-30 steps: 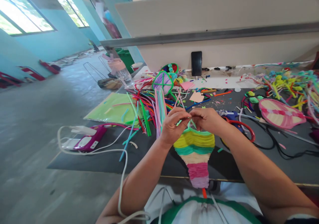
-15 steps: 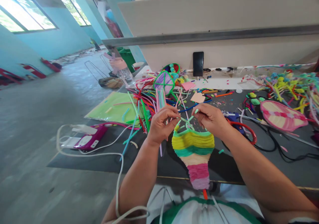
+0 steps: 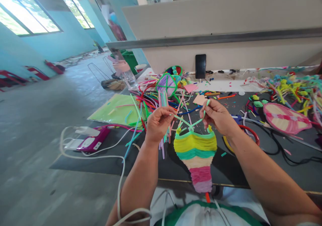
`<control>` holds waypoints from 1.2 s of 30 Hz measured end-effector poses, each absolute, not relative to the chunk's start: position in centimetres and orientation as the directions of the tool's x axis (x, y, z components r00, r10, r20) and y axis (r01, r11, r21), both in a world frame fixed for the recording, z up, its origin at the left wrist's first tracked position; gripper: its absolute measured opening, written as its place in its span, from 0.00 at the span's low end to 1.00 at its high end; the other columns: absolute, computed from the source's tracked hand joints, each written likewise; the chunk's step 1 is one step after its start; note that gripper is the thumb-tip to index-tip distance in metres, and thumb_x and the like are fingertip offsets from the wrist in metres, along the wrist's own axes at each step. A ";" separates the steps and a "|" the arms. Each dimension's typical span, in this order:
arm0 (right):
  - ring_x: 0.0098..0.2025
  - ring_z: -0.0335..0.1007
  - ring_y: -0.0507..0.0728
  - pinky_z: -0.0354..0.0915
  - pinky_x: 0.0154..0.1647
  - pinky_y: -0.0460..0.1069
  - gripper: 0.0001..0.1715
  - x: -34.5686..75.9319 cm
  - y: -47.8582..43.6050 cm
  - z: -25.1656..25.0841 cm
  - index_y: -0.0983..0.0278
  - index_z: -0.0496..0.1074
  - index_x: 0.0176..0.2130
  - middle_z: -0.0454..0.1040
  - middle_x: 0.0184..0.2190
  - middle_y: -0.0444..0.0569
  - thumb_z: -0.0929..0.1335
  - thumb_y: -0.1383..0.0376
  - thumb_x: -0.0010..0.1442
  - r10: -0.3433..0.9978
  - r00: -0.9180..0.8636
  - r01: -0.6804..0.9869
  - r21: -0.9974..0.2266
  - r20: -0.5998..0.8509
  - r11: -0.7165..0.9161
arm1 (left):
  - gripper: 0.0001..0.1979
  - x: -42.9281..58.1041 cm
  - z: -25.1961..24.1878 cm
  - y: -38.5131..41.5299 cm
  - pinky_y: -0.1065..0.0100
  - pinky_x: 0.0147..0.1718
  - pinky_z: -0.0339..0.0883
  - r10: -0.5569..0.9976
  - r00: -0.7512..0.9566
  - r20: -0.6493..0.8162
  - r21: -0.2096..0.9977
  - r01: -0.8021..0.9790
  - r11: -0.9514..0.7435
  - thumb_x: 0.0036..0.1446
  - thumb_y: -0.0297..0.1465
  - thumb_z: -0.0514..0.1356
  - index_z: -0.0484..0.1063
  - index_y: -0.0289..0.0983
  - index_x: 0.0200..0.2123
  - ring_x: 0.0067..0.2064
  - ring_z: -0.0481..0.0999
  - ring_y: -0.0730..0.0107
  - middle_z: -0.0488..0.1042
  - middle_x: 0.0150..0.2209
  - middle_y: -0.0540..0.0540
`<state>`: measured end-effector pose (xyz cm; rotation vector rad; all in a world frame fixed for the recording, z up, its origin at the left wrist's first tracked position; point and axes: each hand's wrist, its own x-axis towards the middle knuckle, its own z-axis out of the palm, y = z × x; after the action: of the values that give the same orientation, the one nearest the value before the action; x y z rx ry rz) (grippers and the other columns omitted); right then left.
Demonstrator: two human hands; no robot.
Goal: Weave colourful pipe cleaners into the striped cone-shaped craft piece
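Note:
A striped pipe-cleaner piece [image 3: 195,153] in yellow, teal, cream and pink lies at the table's front edge, an orange stub at its narrow lower end. From the middle of its mint-green top rim rises a mint-green pipe cleaner [image 3: 184,120] whose two ends spread in a V. My left hand [image 3: 159,122] pinches the left end between thumb and finger. The right end, curling upward, is pinched in my right hand [image 3: 216,115]. Small yellow knots [image 3: 209,128] sit at the rim's corners.
Left are a purple-and-white device [image 3: 93,140] with a white cable and a green plastic packet [image 3: 115,108]. Pipe cleaners lie behind my left hand. A black phone [image 3: 200,66] leans at the back; a pink oval piece [image 3: 286,117] and dark cables lie right.
My hands have moved apart, drawing the mint-green pipe cleaner's ends outward from a close crossing into a wider V. The striped piece has stayed nearly in place.

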<state>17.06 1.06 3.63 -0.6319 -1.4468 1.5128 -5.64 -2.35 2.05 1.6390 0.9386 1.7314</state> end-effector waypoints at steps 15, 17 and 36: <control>0.19 0.61 0.48 0.65 0.15 0.43 0.13 17.4 1.2 3.7 0.57 0.58 0.36 0.59 0.23 0.36 0.67 0.57 0.60 0.805 -0.562 -0.384 -0.922 0.189 -0.051 | 0.12 -8.8 2.6 -1.8 0.61 0.35 0.77 0.990 -0.049 0.136 0.976 -0.164 -0.142 0.45 0.30 0.68 0.67 0.34 0.28 0.32 0.79 0.67 0.77 0.31 0.48; 0.16 0.55 0.47 0.58 0.12 0.41 0.12 17.4 1.2 3.6 0.57 0.58 0.36 0.58 0.21 0.35 0.67 0.57 0.60 0.787 -0.588 -0.365 -0.929 0.188 -0.051 | 0.11 -9.1 2.8 -1.8 0.60 0.37 0.76 0.998 -0.002 0.060 0.971 -0.230 -0.059 0.46 0.28 0.67 0.66 0.33 0.29 0.34 0.80 0.64 0.78 0.32 0.46; 0.25 0.63 0.51 0.48 0.26 0.46 0.10 15.0 -4.2 4.7 0.62 0.70 0.36 0.70 0.24 0.43 0.60 0.65 0.63 0.412 -0.911 0.357 -0.439 0.034 0.825 | 0.12 -7.0 -0.2 1.3 0.68 0.28 0.72 0.959 -0.033 -0.280 0.755 -0.625 0.199 0.60 0.22 0.51 0.62 0.34 0.23 0.19 0.64 0.79 0.63 0.20 0.52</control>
<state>15.01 -4.23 4.72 -0.6087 -2.8788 0.6545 -7.00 1.34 -0.17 0.4727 0.9034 1.3498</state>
